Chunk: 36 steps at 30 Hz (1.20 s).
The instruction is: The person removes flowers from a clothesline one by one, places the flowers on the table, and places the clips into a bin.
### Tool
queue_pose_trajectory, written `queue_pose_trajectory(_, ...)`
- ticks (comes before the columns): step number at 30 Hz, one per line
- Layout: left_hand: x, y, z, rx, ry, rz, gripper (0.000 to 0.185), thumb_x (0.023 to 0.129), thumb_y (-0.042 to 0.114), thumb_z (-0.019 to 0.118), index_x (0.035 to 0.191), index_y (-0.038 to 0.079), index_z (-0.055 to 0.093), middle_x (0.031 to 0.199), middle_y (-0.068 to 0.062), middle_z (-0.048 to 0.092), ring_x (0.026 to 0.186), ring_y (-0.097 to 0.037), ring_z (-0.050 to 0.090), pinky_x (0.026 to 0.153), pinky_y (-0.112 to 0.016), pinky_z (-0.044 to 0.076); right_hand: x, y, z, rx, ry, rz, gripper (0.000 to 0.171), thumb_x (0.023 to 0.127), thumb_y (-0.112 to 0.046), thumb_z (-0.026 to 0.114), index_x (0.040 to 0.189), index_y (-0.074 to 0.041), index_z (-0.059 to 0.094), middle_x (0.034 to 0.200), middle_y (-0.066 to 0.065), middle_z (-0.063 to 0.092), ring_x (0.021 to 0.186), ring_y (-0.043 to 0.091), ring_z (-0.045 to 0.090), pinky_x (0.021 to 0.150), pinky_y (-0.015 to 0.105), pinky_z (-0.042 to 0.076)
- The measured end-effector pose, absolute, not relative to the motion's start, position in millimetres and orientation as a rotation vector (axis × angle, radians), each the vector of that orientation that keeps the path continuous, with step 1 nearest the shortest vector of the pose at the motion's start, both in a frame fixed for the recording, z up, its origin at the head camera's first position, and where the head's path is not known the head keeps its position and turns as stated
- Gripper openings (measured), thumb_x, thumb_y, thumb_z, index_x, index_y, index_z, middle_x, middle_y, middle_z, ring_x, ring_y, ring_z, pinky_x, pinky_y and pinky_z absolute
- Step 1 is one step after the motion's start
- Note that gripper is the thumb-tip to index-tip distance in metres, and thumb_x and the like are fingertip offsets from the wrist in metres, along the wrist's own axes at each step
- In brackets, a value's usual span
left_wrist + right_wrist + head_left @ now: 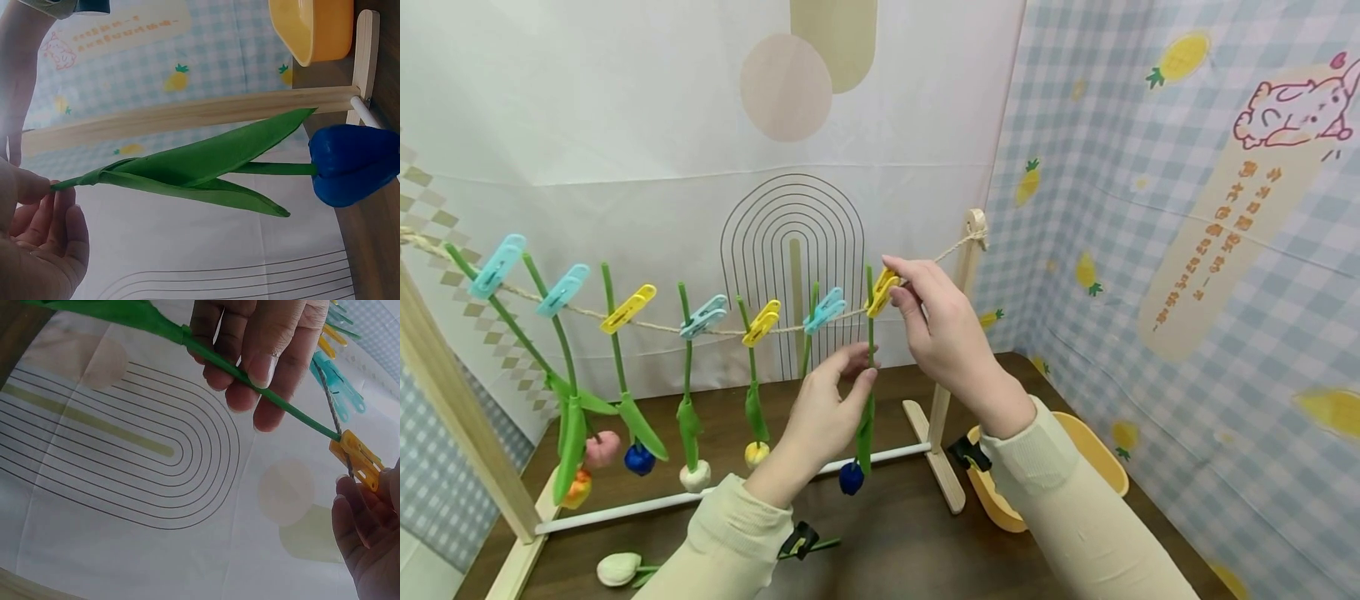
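**Blue tulip held at the string, yellow clothespin pinched**

Blue artificial tulip [852,477] hanging head down at the right end of the string [662,325], bloom just above the dark bench [895,542], green stem [870,333] running up to the yellow clothespin [882,292]. Stem pinched midway between thumb and fingers [262,369] of the left hand [827,408]; long leaves [206,169] spread below the grip. Clothespin grasped at its outer end by the fingers of the right hand [943,329], sitting on the string where the stem tip meets it.

Further left along the same string: six more clothespins, blue and yellow in turn, each carrying a tulip upside down, blooms in pink, orange, blue, white and yellow. String tied to the wooden rack [951,350], with a white crossbar [700,497] low between its posts. White tulip [619,568] lying loose on the bench near the left sleeve. Yellow tray [1097,454] behind the right forearm, beside the rack's foot. Patterned cloth backdrops behind and to the right.
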State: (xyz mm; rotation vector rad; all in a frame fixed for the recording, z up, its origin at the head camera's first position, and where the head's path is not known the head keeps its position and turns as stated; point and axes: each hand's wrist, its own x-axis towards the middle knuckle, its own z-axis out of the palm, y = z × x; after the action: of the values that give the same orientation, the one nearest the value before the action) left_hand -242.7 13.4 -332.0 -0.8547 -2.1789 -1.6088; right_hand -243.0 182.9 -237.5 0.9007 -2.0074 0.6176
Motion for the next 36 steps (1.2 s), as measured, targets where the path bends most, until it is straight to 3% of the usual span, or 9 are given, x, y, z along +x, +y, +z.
queue_pose_trajectory(7,-243.3,12.4,-333.6,-0.851,-2.175,-1.607,0.022,0.098,0.014,0.058,0.118,0.008,0.063,0.105,0.004,0.066,0.092,-0.007,0.059,0.077,-0.032,0.052,-242.0,182.5,-238.4,0.899,-1.991,0.638,0.030,0.099,-0.004,0.052,0.128,0.002,0.056,0.104,0.010,0.059,0.084,0.014,0.057,0.070,0.027,0.047)
queue_pose_trajectory(24,-241.3,10.2,-335.1,-0.826,-2.218,-1.562,0.020,0.099,0.018,0.058,0.117,0.014,0.064,0.106,0.003,0.067,0.093,-0.005,0.059,0.076,-0.032,0.051,-238.0,182.6,-239.9,0.888,-1.988,0.670,0.024,0.098,-0.003,0.054,0.121,0.000,0.058,0.095,0.007,0.057,0.076,0.012,0.055,0.064,0.025,0.045)
queue_pose_trajectory(32,-242.2,9.0,-335.9,-0.849,-2.206,-1.594,0.022,0.099,0.016,0.057,0.118,0.007,0.064,0.108,-0.004,0.067,0.093,-0.009,0.059,0.078,-0.032,0.052,-234.7,182.8,-240.5,0.899,-1.988,0.671,0.016,0.096,-0.002,0.057,0.112,0.000,0.057,0.095,0.007,0.056,0.072,0.011,0.050,0.062,0.024,0.042)
queue_pose_trajectory(36,-241.6,8.4,-336.3,-0.833,-2.222,-1.597,0.020,0.099,0.016,0.057,0.117,0.011,0.064,0.105,0.001,0.067,0.092,-0.008,0.059,0.076,-0.031,0.052,-233.4,183.1,-240.8,0.915,-1.978,0.669,0.015,0.095,0.001,0.058,0.109,0.000,0.057,0.095,0.007,0.055,0.072,0.012,0.048,0.062,0.024,0.042)
